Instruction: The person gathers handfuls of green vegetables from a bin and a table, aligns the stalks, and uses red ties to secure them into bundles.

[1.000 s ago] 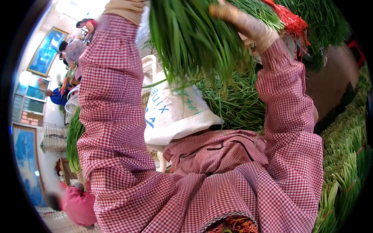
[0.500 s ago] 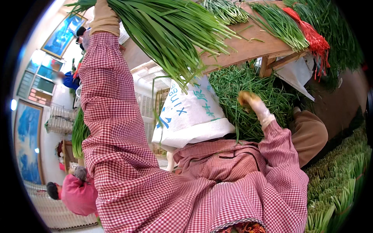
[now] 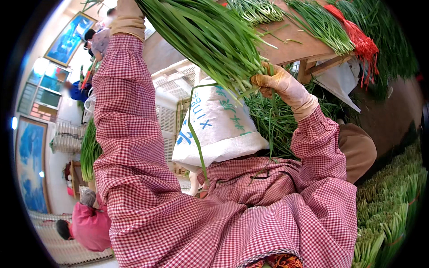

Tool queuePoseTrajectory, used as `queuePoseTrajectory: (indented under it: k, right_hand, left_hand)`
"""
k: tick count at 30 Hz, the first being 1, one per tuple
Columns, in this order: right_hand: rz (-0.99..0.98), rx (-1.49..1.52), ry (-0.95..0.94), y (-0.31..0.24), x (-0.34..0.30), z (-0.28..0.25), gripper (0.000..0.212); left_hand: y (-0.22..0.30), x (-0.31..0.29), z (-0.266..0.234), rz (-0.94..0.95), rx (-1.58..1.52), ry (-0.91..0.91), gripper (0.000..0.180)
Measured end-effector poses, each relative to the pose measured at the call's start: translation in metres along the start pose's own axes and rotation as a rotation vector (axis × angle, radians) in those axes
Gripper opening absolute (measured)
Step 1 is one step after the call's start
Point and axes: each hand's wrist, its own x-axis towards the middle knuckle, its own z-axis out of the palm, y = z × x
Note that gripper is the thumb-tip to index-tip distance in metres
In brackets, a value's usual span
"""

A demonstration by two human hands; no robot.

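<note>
A big bunch of garlic chives (image 3: 210,40) is held up in the air across the top of the head view. My gloved left hand (image 3: 128,11) grips its leafy end at the upper edge, where the fingers are mostly out of sight. At the pale stem ends, my right hand (image 3: 286,87), in a yellow-stained glove, is closed with thumb and fingers on the stalks. One loose leaf (image 3: 195,134) dangles below the bunch, in front of a white woven sack (image 3: 223,138) with coloured writing that covers my lap.
A wooden table (image 3: 290,49) at upper right carries more chives (image 3: 319,27) and red ties (image 3: 357,38). Loose greens (image 3: 277,125) are heaped beneath it. Bundled stalks (image 3: 393,210) stand at lower right. White crates (image 3: 165,98) are beyond the sack; a person in pink (image 3: 91,225) sits at left.
My right hand has risen from over the loose greens to the bunch and closed on its stem ends. The bunch has shifted a little, its stem ends now drawn together.
</note>
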Motion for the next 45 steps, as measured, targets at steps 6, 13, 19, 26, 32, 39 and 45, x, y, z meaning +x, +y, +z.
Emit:
queuePoseTrajectory:
  k: [6, 13, 19, 26, 32, 39, 45]
  right_hand:
    - [0.23, 0.033, 0.134, 0.053, -0.034, -0.045, 0.022]
    - [0.14, 0.122, 0.206, 0.078, -0.023, -0.022, 0.044]
    - [-0.142, 0.726, 0.037, 0.04, 0.019, 0.035, 0.045]
    - [-0.115, 0.5, -0.05, 0.043, 0.013, 0.024, 0.034]
    - [-0.038, 0.409, -0.006, 0.037, -0.021, 0.008, 0.031]
    - [0.368, -0.043, 0.344, 0.086, -0.088, -0.05, 0.025]
    - [0.34, 0.167, 0.53, 0.118, -0.066, -0.049, 0.046]
  left_hand:
    - [-0.002, 0.008, -0.02, 0.038, 0.031, -0.012, 0.023]
    - [0.008, 0.04, -0.08, 0.043, 0.011, -0.127, 0.024]
    - [0.027, -0.004, -0.026, -0.015, 0.027, -0.248, 0.025]
    - [-0.008, 0.003, -0.051, 0.128, 0.3, 0.122, 0.027]
    - [0.015, -0.024, -0.007, -0.077, -0.03, -0.158, 0.027]
    - [0.024, -0.039, -0.004, 0.188, 0.2, -0.237, 0.023]
    - [0.021, 0.009, -0.026, 0.001, 0.0, 0.076, 0.025]
